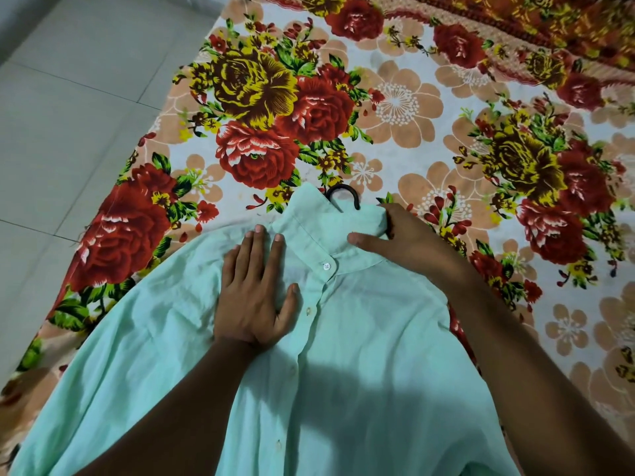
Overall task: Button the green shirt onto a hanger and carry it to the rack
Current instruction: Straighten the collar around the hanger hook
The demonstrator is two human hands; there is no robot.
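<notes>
Floral sheet (pixel 395 104) beyond both hands, left hand (pixel 252 290) flat on buttoned green shirt (pixel 343 372), right hand (pixel 405 237) pinching collar (pixel 326 228) beside hanger hook (pixel 345 192)

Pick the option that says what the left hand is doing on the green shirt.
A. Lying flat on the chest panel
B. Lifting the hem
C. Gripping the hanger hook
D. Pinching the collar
A: the left hand lies flat with straight fingers on the green shirt, beside the button placket.

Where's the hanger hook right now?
In the head view the black hanger hook pokes out above the green shirt collar, upper centre, on the floral sheet, just left of the right hand.
</notes>
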